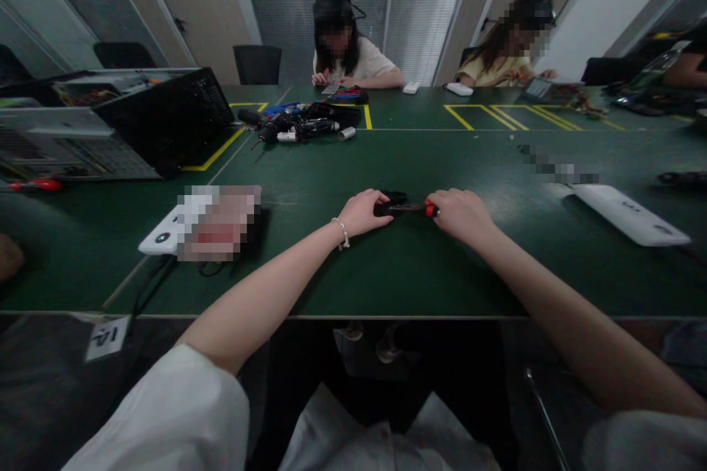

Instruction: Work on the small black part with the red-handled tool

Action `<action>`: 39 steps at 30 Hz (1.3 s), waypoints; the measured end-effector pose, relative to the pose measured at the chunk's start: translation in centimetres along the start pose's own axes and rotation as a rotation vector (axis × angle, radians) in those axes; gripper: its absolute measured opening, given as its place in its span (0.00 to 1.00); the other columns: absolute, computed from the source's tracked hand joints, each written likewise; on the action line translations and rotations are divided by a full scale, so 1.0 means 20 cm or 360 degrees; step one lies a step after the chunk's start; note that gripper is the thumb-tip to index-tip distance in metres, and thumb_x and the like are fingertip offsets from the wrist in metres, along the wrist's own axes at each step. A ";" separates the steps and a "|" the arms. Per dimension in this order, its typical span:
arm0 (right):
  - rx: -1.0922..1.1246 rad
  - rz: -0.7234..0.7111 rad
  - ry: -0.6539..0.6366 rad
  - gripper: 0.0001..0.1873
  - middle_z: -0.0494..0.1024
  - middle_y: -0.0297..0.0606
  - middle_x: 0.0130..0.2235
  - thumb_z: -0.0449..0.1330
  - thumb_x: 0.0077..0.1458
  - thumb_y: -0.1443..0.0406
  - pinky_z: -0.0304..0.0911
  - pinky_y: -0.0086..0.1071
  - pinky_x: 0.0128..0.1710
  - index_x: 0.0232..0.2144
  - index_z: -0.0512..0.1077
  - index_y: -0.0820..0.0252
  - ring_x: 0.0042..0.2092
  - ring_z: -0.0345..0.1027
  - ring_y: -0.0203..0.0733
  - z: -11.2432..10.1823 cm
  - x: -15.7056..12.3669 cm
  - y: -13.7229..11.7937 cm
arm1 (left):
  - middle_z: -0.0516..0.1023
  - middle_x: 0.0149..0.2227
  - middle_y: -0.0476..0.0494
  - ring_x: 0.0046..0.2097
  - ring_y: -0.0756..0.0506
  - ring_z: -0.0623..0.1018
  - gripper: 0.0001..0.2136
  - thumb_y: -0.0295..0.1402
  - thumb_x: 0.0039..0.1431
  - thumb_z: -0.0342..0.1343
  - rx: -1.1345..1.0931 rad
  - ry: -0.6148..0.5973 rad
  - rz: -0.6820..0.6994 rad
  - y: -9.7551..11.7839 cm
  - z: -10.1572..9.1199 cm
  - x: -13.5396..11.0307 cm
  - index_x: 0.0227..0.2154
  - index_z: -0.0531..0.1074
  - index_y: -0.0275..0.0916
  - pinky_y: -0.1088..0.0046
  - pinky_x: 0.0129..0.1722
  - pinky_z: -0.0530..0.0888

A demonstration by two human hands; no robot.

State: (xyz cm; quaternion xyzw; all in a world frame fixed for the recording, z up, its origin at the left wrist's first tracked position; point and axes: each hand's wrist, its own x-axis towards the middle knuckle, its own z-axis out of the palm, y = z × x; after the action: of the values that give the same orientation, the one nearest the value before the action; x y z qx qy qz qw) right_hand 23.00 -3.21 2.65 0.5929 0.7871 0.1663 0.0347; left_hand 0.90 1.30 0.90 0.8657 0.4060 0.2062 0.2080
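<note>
Over the middle of the green table, my left hand [361, 213] has its fingers closed around a small black part [393, 200]; what kind it is does not show. A screwdriver [412, 207] with a red handle end lies level in my right hand [461, 212], whose fingers wrap its handle. The metal shaft points left and reaches the black part, though the tip is hidden against it. Both hands are close together just above the tabletop, and a thin bracelet circles my left wrist.
An opened computer case [166, 125] stands at the left. Black cables and small parts [301, 125] lie farther back. White devices rest at the left [160, 235] and right [635, 215]. Two people [359, 62] [491, 62] sit across the green table [353, 272], working with their hands.
</note>
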 end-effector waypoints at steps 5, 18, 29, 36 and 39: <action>0.0003 -0.0004 0.0013 0.12 0.76 0.43 0.38 0.51 0.52 0.68 0.53 0.34 0.32 0.37 0.71 0.62 0.37 0.66 0.45 0.00 0.00 0.00 | 0.74 0.42 0.42 0.44 0.43 0.74 0.13 0.36 0.51 0.60 0.0005 0.0013 0.0028 -0.01 0.01 0.01 0.39 0.71 0.36 0.66 0.43 0.72; 0.0017 0.0004 -0.0001 0.12 0.76 0.43 0.37 0.50 0.52 0.69 0.52 0.35 0.32 0.37 0.71 0.62 0.37 0.66 0.45 0.00 -0.01 0.00 | 0.74 0.43 0.42 0.45 0.43 0.74 0.14 0.37 0.51 0.60 -0.0009 -0.0010 0.0001 0.00 0.00 0.00 0.40 0.70 0.37 0.65 0.44 0.72; 0.0030 0.0027 0.0004 0.13 0.77 0.43 0.38 0.50 0.52 0.69 0.52 0.34 0.32 0.37 0.72 0.60 0.37 0.66 0.44 0.01 -0.01 -0.01 | 0.73 0.43 0.43 0.46 0.43 0.74 0.13 0.37 0.52 0.59 -0.0003 -0.0034 0.0001 -0.01 0.00 0.01 0.40 0.70 0.38 0.64 0.44 0.72; 0.0028 0.0017 0.0049 0.12 0.76 0.43 0.37 0.50 0.52 0.69 0.53 0.34 0.32 0.37 0.72 0.62 0.36 0.66 0.44 0.01 -0.01 -0.01 | 0.73 0.43 0.43 0.45 0.43 0.74 0.13 0.37 0.52 0.59 0.0017 -0.0022 0.0008 0.00 0.00 0.00 0.40 0.70 0.37 0.65 0.44 0.72; -0.0014 -0.0008 0.0111 0.12 0.76 0.44 0.37 0.50 0.52 0.69 0.52 0.34 0.32 0.37 0.71 0.62 0.36 0.65 0.44 0.01 -0.02 -0.01 | 0.74 0.43 0.43 0.45 0.43 0.74 0.13 0.37 0.52 0.59 0.0014 -0.0016 0.0017 0.00 0.00 0.00 0.39 0.70 0.37 0.65 0.44 0.72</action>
State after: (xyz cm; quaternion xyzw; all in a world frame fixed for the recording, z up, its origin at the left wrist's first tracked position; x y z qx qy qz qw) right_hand 22.99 -3.59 2.33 0.5847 0.7886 0.1902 0.0101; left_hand 0.87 1.39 0.88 0.8698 0.4012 0.2012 0.2049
